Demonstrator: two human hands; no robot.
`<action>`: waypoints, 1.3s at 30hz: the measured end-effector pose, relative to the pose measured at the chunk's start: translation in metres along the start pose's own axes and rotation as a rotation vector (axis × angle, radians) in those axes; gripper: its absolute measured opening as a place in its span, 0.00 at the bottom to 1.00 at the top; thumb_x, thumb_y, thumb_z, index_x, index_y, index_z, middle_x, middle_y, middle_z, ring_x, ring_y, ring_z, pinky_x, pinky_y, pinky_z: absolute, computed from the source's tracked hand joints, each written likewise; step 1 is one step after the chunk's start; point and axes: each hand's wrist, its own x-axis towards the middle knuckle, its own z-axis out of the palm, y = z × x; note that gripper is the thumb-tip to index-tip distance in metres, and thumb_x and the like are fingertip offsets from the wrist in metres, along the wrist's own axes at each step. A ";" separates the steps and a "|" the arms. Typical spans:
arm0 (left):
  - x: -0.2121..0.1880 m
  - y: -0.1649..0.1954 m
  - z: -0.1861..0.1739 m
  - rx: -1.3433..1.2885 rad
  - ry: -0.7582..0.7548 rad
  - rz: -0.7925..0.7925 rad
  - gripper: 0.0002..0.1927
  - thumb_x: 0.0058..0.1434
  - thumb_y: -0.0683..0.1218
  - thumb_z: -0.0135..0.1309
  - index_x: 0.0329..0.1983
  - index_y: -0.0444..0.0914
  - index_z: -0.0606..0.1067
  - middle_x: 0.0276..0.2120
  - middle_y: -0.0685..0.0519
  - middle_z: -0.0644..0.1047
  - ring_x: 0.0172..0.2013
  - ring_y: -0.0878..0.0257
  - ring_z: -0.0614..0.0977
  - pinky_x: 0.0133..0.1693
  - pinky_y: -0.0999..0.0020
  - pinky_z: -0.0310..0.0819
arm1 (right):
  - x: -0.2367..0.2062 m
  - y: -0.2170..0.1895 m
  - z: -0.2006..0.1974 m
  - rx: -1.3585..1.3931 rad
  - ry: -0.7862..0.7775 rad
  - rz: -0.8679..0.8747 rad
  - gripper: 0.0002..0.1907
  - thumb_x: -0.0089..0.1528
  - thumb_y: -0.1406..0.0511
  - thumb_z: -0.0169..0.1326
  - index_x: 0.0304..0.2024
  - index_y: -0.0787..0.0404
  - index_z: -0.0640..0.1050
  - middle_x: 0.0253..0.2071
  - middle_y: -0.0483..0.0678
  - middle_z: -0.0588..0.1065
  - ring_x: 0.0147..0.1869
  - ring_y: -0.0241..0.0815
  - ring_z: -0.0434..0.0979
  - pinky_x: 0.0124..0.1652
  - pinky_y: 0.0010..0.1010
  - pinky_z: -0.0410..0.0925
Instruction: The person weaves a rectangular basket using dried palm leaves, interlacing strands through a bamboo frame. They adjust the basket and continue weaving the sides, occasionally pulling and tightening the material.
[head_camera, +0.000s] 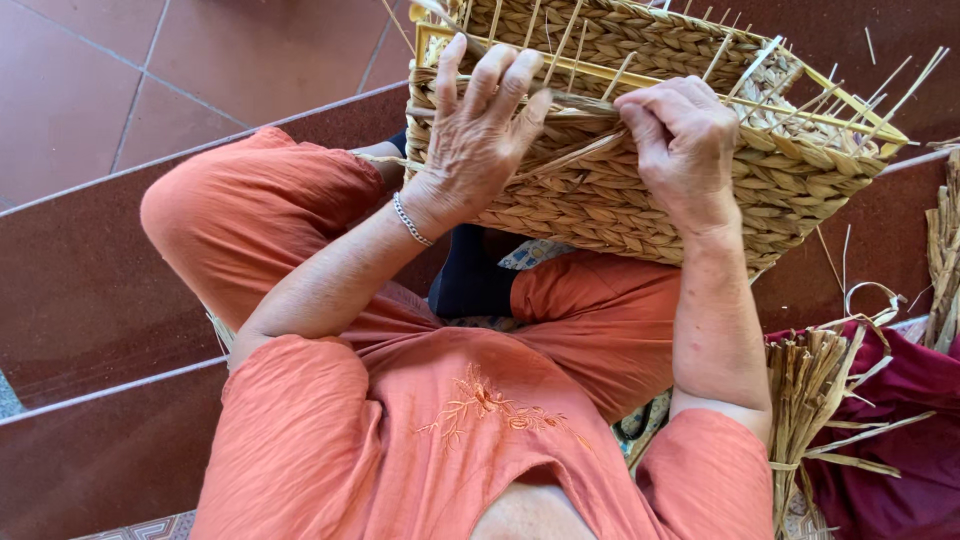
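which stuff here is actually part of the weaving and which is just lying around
In use:
- basket, half woven, on the lap
- strand, pinched between both hands
- left hand, spread on the basket's side
- right hand, gripping at the rim

Lying about:
- bundle of dry fibre, tied
- red cloth under it
- braided strips at the right edge

At 12 o'clock: I see the woven basket (640, 190) on the lap, upright stakes (565, 40) fencing its rim.
At 3 o'clock: a bundle of dried straw (805, 390) on maroon cloth (900, 480) blocks me.
At 9 o'clock: I find open red tiled floor (90, 90) and step (70, 290).
At 6 o'clock: orange-clad knees (250, 200) close it.
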 end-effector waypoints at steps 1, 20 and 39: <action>-0.003 -0.004 0.000 0.007 -0.033 0.012 0.12 0.74 0.45 0.59 0.58 0.41 0.75 0.65 0.49 0.70 0.67 0.53 0.66 0.71 0.44 0.45 | -0.001 0.002 0.006 0.050 0.038 0.117 0.05 0.71 0.70 0.65 0.48 0.59 0.80 0.38 0.49 0.81 0.42 0.38 0.81 0.44 0.29 0.75; 0.015 0.005 -0.032 -0.092 -0.220 0.019 0.12 0.72 0.41 0.56 0.56 0.31 0.76 0.44 0.47 0.75 0.48 0.54 0.73 0.49 0.54 0.64 | 0.011 -0.030 -0.010 0.065 -0.109 0.003 0.12 0.67 0.72 0.62 0.53 0.62 0.80 0.45 0.52 0.79 0.46 0.45 0.79 0.47 0.35 0.75; 0.053 0.016 0.019 -0.635 0.108 -0.089 0.06 0.66 0.41 0.58 0.45 0.36 0.77 0.39 0.45 0.80 0.40 0.52 0.83 0.41 0.57 0.80 | -0.001 -0.018 0.003 0.279 -0.013 0.216 0.09 0.73 0.78 0.53 0.53 0.63 0.77 0.44 0.48 0.77 0.44 0.37 0.79 0.45 0.29 0.74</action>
